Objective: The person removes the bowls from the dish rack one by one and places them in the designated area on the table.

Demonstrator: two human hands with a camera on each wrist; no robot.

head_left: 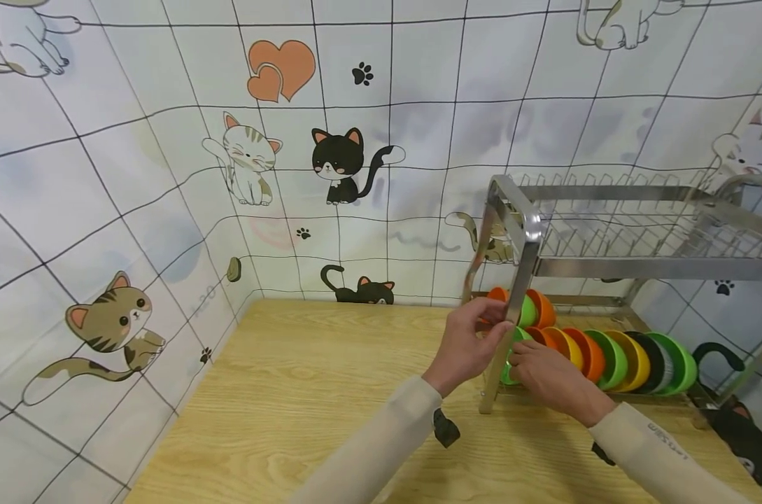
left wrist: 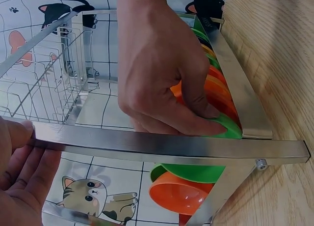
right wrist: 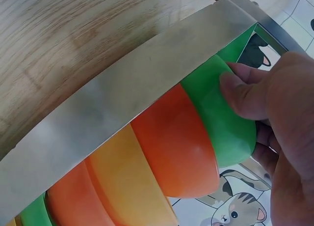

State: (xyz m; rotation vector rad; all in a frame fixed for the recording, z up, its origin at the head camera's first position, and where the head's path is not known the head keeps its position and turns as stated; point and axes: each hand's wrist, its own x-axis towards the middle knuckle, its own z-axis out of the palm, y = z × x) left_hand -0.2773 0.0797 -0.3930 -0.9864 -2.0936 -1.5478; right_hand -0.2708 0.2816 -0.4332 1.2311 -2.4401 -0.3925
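Note:
My left hand point(head_left: 471, 343) grips the front left upright point(left wrist: 147, 143) of a metal dish rack point(head_left: 658, 268), thumb on one side and fingers behind. Just right of that post, my right hand point(head_left: 553, 371) pinches a green bowl point(right wrist: 221, 113) at the near end of a row on the lower tier. An orange bowl point(right wrist: 176, 142) and a yellow bowl point(right wrist: 130, 172) stand on edge beside it. Farther along the row are more orange, green, yellow and black bowls. Behind the post, an orange bowl point(left wrist: 179, 192) shows in the left wrist view, part of a back row.
The rack's upper tier point(head_left: 607, 224) is a wire grid with upright prongs. A light wooden table point(head_left: 305, 392) spreads to the left of the rack. Tiled wall covering with cartoon cats point(head_left: 339, 164) runs behind and along the left side.

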